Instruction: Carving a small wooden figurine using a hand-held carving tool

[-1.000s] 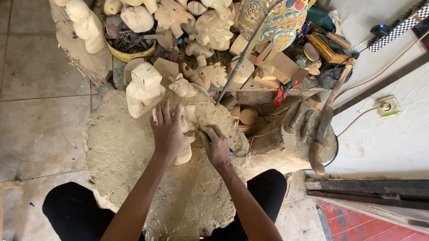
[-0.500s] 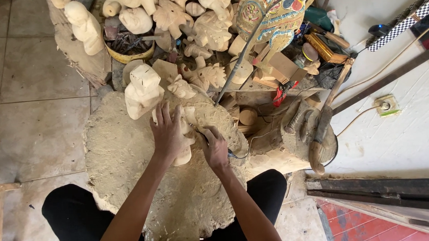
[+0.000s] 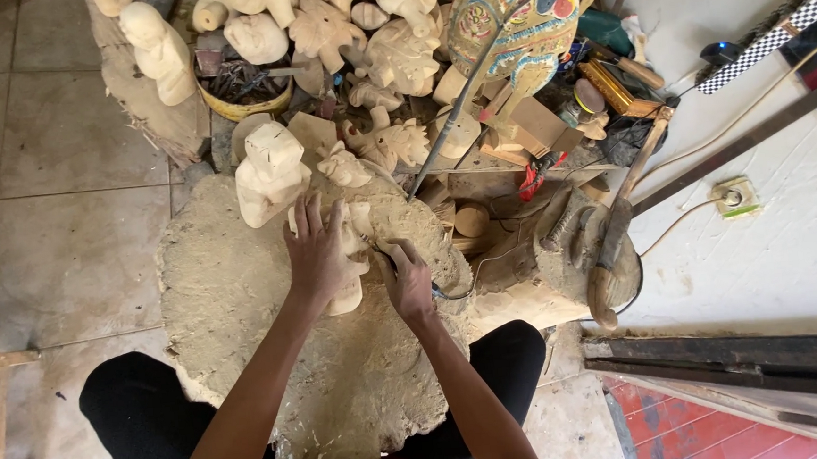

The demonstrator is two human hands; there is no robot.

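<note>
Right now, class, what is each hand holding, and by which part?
The left hand presses flat on top of the pale unpainted wooden carving. The right hand closes around a small tool, mostly hidden, so its grip point cannot be told.

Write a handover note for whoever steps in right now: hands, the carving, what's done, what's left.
Left hand: flat on the pale wood carving, pinning it to the worn block.
Right hand: closed around a small tool, its tip hidden, against the carving's right side.
Nearby: a blocky unfinished figure just beyond the left hand.
Done: the piece is roughly shaped.
Left: detail looks unfinished; how much is hard to tell under the hands.
</note>
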